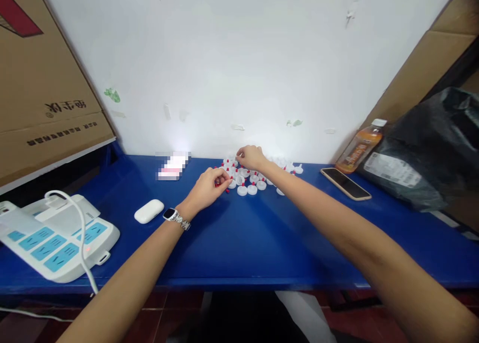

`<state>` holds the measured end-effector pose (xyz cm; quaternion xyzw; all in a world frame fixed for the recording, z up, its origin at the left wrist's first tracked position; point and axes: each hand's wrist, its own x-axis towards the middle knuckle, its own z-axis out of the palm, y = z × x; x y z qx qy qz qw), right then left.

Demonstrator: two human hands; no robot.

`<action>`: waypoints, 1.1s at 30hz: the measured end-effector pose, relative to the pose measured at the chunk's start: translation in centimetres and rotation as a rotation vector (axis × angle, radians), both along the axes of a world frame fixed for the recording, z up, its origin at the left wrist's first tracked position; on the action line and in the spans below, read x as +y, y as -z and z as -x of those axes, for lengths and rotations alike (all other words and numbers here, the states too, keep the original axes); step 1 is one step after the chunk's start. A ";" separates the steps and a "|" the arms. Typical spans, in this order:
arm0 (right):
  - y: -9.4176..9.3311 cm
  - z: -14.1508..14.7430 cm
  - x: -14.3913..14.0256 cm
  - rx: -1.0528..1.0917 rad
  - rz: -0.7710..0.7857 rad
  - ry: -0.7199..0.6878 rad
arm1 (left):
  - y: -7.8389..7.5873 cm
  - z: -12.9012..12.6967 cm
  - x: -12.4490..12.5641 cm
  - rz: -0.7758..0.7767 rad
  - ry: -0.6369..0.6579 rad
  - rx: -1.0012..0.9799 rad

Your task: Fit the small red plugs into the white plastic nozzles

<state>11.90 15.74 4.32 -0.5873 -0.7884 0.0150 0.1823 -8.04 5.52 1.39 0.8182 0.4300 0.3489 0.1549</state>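
Several small white caps with red tips [251,188] lie in a loose pile at the back of the blue table [239,243], close to the white wall. My left hand [207,188], with a watch on its wrist, rests at the left edge of the pile, its fingers pinched on a small red piece. My right hand [251,157] reaches over the far side of the pile with its fingertips closed on a white cap.
A white earbud case [148,210] and a white power strip [56,235] with a cable lie at the left. A phone [345,183], an orange drink bottle [359,146] and a black plastic bag [430,148] sit at the right. Cardboard boxes [41,83] flank both sides.
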 end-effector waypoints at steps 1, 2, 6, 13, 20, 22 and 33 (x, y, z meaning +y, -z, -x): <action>0.1 0.5 0.8 -0.023 0.019 0.005 | 0.0 0.2 -0.4 0.009 0.005 -0.007; 0.3 1.0 1.3 -0.034 0.037 0.007 | 0.0 0.4 -0.8 0.017 0.007 -0.017; 0.8 2.3 2.4 -0.008 0.068 0.028 | 0.0 1.0 -1.4 0.042 0.023 -0.025; -0.4 0.7 -0.7 0.295 -0.055 0.070 | -0.2 1.9 -0.8 -0.058 -0.027 -0.042; 1.0 1.1 -10.3 0.876 -0.001 -0.288 | -0.2 1.7 -1.3 -0.186 -0.040 -0.005; 1.6 1.8 -11.9 0.905 0.050 -0.352 | 0.0 1.7 -1.4 -0.174 0.033 0.100; 3.2 2.5 -14.1 -0.013 -0.257 -0.240 | -0.4 2.8 -1.1 -0.064 -0.028 0.184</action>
